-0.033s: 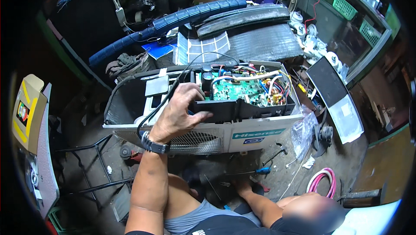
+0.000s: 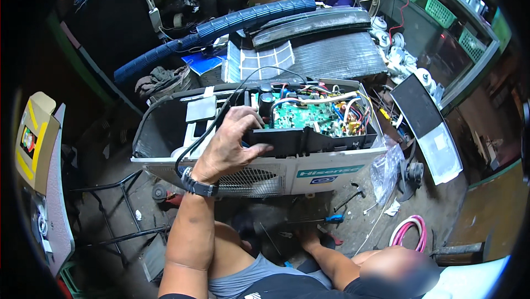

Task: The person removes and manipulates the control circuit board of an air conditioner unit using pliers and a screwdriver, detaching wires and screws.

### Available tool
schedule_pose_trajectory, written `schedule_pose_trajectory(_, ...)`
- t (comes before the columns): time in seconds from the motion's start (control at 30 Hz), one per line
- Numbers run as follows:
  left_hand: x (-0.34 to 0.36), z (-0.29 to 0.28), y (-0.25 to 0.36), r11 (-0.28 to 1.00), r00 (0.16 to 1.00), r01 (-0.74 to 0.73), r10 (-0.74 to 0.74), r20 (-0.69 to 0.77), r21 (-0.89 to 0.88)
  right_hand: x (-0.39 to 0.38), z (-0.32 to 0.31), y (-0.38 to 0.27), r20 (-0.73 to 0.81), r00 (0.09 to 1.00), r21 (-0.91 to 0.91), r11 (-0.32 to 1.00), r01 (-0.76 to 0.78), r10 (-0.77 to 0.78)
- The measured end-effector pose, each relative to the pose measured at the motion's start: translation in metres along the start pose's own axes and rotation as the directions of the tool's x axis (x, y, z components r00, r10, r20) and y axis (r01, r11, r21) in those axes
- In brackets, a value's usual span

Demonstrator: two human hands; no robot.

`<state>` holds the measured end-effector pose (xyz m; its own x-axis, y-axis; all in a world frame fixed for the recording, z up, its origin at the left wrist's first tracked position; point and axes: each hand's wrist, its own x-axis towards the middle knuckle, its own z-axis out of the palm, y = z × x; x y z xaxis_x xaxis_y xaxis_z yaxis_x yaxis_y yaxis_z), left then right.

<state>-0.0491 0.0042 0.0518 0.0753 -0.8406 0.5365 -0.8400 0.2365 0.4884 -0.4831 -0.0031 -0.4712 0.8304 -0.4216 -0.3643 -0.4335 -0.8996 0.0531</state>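
Observation:
My left hand (image 2: 234, 142), with a watch at the wrist, has its fingers curled over the black inner housing (image 2: 298, 139) of an opened white air-conditioner unit (image 2: 270, 169). Beside those fingers lie a green circuit board (image 2: 292, 114), bundled wires (image 2: 342, 97) and a looping black cable. My right hand (image 2: 308, 237) is low over the floor at the end of my lowered arm, near a blue-handled tool (image 2: 334, 218); its fingers are indistinct, so what it holds is unclear.
Behind the unit lie a blue fan roller (image 2: 160, 52) and grey panels (image 2: 331, 56). A black metal frame (image 2: 116, 188) and cardboard box (image 2: 36, 144) are at left. At right are a leaning panel (image 2: 425, 122), plastic bag (image 2: 385, 169) and pink hose coil (image 2: 408, 233).

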Motion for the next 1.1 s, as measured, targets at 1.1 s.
schedule_pose_trajectory(1.1,-0.034,0.027,-0.037,0.916,0.962,-0.077,-0.037,-0.272,-0.393,-0.024,-0.712,0.075,-0.081,0.993,0.163,0.982,0.095,-0.082)
